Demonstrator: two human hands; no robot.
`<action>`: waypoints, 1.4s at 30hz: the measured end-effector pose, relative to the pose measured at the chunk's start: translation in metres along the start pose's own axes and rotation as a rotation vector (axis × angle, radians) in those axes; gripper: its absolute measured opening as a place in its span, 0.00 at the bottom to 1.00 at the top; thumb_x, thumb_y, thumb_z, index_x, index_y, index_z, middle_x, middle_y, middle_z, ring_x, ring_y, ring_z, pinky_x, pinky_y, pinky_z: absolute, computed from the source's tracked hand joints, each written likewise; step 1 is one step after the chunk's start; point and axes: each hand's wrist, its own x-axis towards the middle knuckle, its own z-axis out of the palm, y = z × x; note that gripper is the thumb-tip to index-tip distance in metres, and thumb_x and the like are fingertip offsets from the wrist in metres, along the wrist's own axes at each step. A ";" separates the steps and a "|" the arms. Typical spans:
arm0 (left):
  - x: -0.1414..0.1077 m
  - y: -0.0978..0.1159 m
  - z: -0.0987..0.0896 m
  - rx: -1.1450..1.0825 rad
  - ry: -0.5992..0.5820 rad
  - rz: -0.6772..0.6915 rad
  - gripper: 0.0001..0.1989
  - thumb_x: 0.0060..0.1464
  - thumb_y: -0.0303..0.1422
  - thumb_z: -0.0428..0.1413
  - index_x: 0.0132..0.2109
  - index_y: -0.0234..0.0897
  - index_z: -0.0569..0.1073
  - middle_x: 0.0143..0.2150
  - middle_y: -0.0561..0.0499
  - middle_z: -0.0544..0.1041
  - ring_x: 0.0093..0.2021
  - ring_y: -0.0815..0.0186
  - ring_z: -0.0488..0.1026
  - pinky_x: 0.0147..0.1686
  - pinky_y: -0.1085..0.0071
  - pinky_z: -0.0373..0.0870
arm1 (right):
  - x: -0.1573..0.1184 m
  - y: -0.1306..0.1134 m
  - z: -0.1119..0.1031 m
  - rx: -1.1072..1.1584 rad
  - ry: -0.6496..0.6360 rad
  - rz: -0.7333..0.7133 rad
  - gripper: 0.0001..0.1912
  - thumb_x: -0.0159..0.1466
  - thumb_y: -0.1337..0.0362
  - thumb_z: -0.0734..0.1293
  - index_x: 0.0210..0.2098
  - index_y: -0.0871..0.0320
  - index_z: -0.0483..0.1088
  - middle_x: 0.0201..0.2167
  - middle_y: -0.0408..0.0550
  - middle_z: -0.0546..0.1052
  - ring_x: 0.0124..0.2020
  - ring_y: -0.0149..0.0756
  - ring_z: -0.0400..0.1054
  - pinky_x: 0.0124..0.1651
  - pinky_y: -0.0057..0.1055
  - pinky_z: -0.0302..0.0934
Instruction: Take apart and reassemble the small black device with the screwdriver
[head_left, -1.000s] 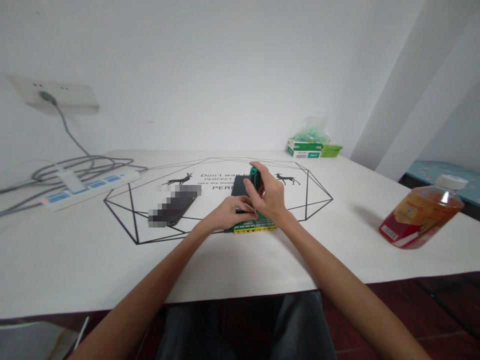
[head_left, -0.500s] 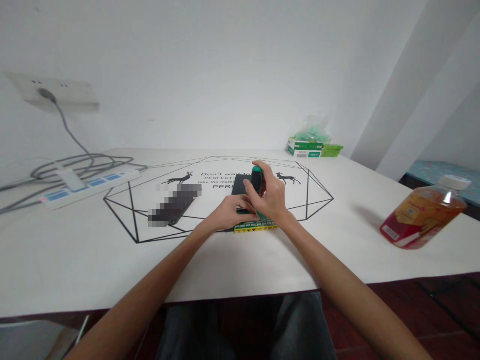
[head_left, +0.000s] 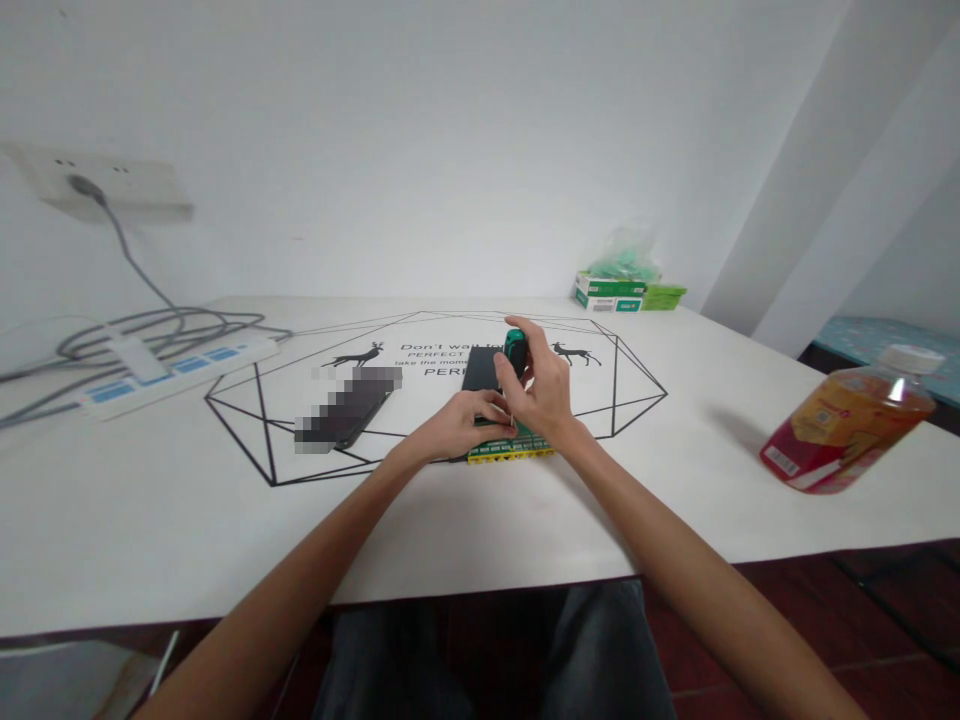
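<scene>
My right hand [head_left: 545, 385] is closed around the green and black handle of a screwdriver [head_left: 515, 346], which stands nearly upright, shaft down. Its thin shaft shows between my two hands, while the tip is hard to make out. Below is a green circuit board [head_left: 525, 446] with a row of yellow parts along its near edge. A black flat part [head_left: 480, 370] lies behind my fingers at the board's far side. My left hand [head_left: 466, 424] rests over the board's left part, thumb and fingers drawn together beside the shaft. Whatever they pinch is hidden.
Left of the board lies a dark, pixelated phone-like object [head_left: 352, 410]. Farther left are a white power strip [head_left: 184, 375] and a coiled grey cable [head_left: 180, 318]. A drink bottle [head_left: 844, 425] stands right. Green and white boxes [head_left: 611, 290] sit at the back.
My right thumb and fingers have shifted slightly on the screwdriver handle. My left fingers have moved a little around the shaft. The board has stayed nearly in place.
</scene>
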 end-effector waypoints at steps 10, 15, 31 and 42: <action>0.000 0.005 0.000 0.015 -0.016 0.014 0.07 0.55 0.32 0.57 0.35 0.38 0.81 0.43 0.48 0.77 0.43 0.63 0.73 0.46 0.67 0.70 | 0.000 0.004 -0.002 0.089 0.012 -0.008 0.20 0.63 0.62 0.55 0.54 0.58 0.60 0.29 0.43 0.72 0.20 0.28 0.59 0.26 0.30 0.57; 0.000 0.007 0.000 -0.018 -0.016 0.012 0.08 0.54 0.31 0.57 0.33 0.36 0.81 0.43 0.47 0.77 0.43 0.63 0.74 0.45 0.68 0.70 | 0.002 0.003 -0.001 0.095 0.038 -0.021 0.19 0.63 0.63 0.57 0.53 0.57 0.61 0.31 0.44 0.73 0.21 0.28 0.61 0.27 0.29 0.58; 0.000 0.011 0.000 0.007 -0.034 0.001 0.08 0.55 0.29 0.55 0.33 0.35 0.80 0.43 0.46 0.78 0.43 0.64 0.74 0.47 0.69 0.70 | 0.006 0.000 -0.005 -0.094 0.102 -0.039 0.13 0.63 0.60 0.59 0.44 0.58 0.66 0.25 0.42 0.74 0.21 0.27 0.65 0.23 0.26 0.54; -0.001 0.006 0.003 0.054 0.108 -0.008 0.06 0.50 0.33 0.61 0.32 0.36 0.81 0.38 0.48 0.78 0.39 0.64 0.74 0.43 0.68 0.70 | 0.006 0.003 0.000 -0.113 0.174 -0.059 0.13 0.61 0.58 0.62 0.43 0.57 0.61 0.33 0.46 0.75 0.24 0.28 0.68 0.22 0.26 0.57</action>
